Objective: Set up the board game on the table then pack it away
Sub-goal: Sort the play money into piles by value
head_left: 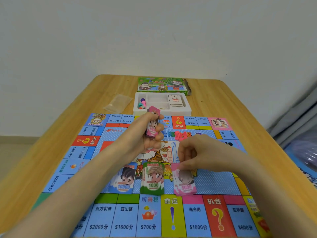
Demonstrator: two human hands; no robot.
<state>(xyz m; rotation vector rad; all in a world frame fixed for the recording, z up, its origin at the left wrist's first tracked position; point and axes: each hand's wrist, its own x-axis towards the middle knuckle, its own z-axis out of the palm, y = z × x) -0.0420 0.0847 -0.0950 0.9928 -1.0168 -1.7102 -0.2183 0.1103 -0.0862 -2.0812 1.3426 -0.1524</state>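
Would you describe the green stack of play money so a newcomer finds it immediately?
On the game board covering the wooden table, three money stacks lie in a row near the close edge. The green stack is the middle one, marked 1000, between the blue 10000 stack and the pink 5000 stack.

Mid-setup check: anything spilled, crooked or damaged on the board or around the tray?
Nothing spilled or damaged. Only the pink 5000 pile, where the right hand pinches a pink note, looks loosely fanned beside the squarer green 1000 pile. The left hand grips a pink stack.
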